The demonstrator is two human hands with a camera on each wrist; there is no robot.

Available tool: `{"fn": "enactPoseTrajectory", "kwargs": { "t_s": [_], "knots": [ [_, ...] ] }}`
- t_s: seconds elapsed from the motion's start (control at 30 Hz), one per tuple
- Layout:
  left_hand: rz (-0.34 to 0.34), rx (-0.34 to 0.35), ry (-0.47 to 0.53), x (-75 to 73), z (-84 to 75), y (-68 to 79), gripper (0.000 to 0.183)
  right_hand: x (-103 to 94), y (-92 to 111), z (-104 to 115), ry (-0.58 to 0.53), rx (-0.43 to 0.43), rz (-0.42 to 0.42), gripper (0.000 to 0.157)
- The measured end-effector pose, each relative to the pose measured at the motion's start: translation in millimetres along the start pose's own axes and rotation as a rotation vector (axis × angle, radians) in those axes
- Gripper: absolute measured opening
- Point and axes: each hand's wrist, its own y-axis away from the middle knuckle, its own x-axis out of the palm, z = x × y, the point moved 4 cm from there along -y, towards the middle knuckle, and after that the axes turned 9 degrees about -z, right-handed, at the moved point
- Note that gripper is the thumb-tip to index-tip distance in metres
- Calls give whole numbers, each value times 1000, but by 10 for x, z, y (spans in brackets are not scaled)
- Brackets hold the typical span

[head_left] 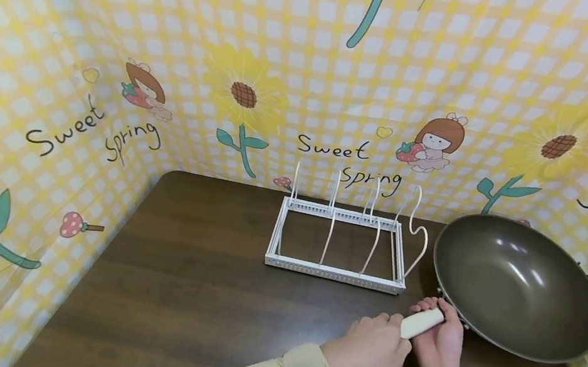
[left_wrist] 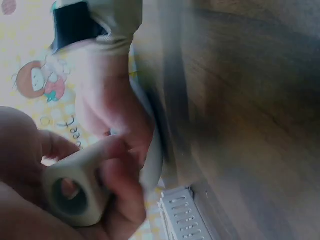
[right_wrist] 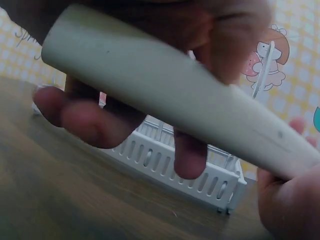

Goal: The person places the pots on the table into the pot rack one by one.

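The left grip (head_left: 372, 344) is clamping the free end of a smooth cream handle (head_left: 421, 324), while the right grip (head_left: 443, 348) is clamping it nearer the deep, round, dark-brown pan (head_left: 518, 287), which is extending rightward of both. Slackening would be risking a roll or tip, the weight likely lying beyond the right grip; a low leftward swing would be risking collision with the white, slotted, rectangular rack (head_left: 334, 274) standing ahead of the left grip.
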Motion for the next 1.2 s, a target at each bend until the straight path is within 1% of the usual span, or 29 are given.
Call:
{"fn": "enactPoseTrajectory", "kwargs": {
  "t_s": [0.1,0.2,0.33,0.5,0.57,0.67,0.9,1.1,1.2],
  "knots": [
    [-44,28,-26,13,-40,-30,25,48,-38,18,-70,-22,17,28],
    [-52,54,-29,14,-35,-89,27,115,-97,25,-105,-13,13,30],
    [-17,53,-30,35,-13,-140,28,151,-148,30,-125,8,-2,33],
    [38,22,-32,93,-45,-147,28,96,-138,64,-142,24,-20,36],
    [49,8,-33,116,-59,-143,28,74,-133,66,-149,30,-19,37],
    [52,-13,-39,142,-49,-129,28,50,-147,34,-141,34,-25,38],
    [29,-41,-38,162,66,-96,29,50,-233,-97,-95,57,-47,36],
    [33,-7,23,218,30,-76,29,-23,-196,-41,-103,12,-87,36],
    [54,-22,56,259,5,-61,31,-72,-153,-1,-99,2,-108,37]
  ]
}}
